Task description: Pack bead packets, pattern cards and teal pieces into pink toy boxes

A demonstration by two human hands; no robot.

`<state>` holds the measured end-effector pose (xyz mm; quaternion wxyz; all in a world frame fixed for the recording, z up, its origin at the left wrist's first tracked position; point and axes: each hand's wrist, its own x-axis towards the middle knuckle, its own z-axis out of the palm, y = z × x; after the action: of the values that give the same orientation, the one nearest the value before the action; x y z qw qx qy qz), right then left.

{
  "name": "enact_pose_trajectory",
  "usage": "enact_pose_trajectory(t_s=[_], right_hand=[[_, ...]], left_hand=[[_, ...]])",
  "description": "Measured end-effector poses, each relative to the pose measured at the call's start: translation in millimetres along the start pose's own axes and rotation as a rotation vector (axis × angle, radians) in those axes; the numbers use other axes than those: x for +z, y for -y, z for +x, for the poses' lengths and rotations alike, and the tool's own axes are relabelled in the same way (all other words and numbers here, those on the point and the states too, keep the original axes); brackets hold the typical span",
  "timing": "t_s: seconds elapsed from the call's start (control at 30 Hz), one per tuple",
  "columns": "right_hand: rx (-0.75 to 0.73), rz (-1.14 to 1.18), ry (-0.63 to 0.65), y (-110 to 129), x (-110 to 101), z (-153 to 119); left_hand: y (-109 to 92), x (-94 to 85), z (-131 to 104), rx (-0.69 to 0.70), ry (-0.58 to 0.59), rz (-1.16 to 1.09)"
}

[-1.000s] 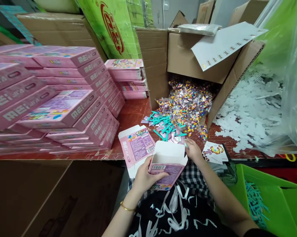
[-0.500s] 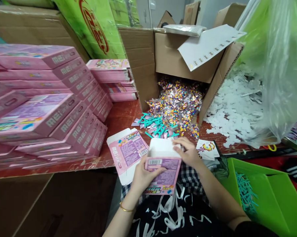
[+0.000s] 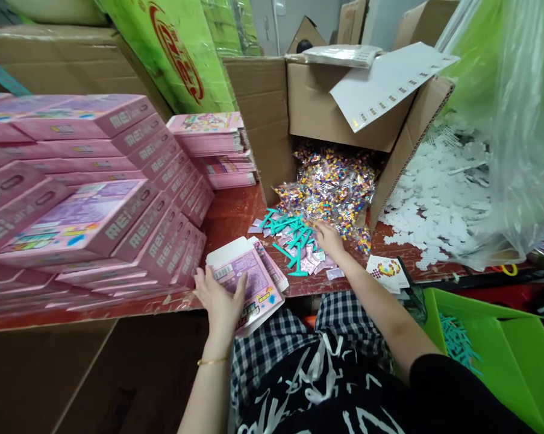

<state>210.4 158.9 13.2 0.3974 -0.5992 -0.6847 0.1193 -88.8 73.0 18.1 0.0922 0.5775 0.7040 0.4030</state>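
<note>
My left hand [image 3: 220, 298] holds a pink and purple carton [image 3: 249, 274] near the table's front edge, its thumb over the printed face and its fingers at the left side. Another pink carton [image 3: 272, 265] lies partly under it. My right hand [image 3: 329, 240] is at the right side of a pile of teal plastic pieces [image 3: 294, 232], by small lilac packets [image 3: 310, 262] and the clear bags of colourful beads [image 3: 328, 184]. Its fingers are bent together, and what they pinch, if anything, is hidden.
Stacked pink boxes [image 3: 136, 229] fill the left, with flat cartons [image 3: 212, 144] behind. An open cardboard box [image 3: 265, 120] surrounds the bead bags. White pieces [image 3: 425, 193] are heaped at right, above a green bin [image 3: 502, 355]. A printed card [image 3: 387, 271] lies near the edge.
My left hand has moved left with the carton, which now lies tilted over the other one. My right hand has let go of the carton and reached forward to the teal pile.
</note>
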Motion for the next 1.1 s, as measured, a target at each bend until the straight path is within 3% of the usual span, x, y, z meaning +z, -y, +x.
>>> enact_pose_trajectory(t_s=[0.07,0.13,0.2,0.27,0.33,0.4,0.47,0.53,0.6,0.73,0.87,0.97,1.1], right_hand=[[-0.06,0.02,-0.093,21,-12,-7],[-0.272,0.076,0.008,48,-37,-28],[-0.51,0.191,0.291,71,-67,-55],[-0.527,0.308,0.422,71,-96,-78],[-0.27,0.313,0.29,41,-119,-90],[0.073,0.149,0.141,-12,-136,-92],[0.292,-0.121,0.23,-70,-147,-88],[0.422,-0.312,0.361,-115,-153,-82],[0.486,-0.358,0.451,-141,-155,-75],[0.483,-0.29,0.482,-154,-157,-65],[0.47,-0.278,0.44,-158,-166,-71],[0.506,-0.303,0.364,-169,-186,-71],[0.671,-0.459,0.131,-198,-229,-36]], left_hand=[[-23,-5.6,-11,0.22,-0.014,-0.006],[-49,-9.6,-20,0.445,0.024,-0.046],[-74,-7.5,-27,0.618,0.233,-0.127],[-93,1.5,-36,0.635,0.591,-0.25],[-104,13.9,-47,0.433,0.908,-0.417],[-107,24.8,-59,0.057,1.1,-0.616],[-105,31.1,-68,-0.286,1.194,-0.776],[-103,32.6,-76,-0.472,1.23,-0.862],[-99,32.0,-80,-0.53,1.222,-0.911],[-93,33.2,-83,-0.542,1.147,-0.912],[-88,39.8,-83,-0.55,1.078,-0.888],[-87,44.6,-84,-0.56,1.084,-0.913],[-90,48.6,-87,-0.562,1.126,-0.931]])
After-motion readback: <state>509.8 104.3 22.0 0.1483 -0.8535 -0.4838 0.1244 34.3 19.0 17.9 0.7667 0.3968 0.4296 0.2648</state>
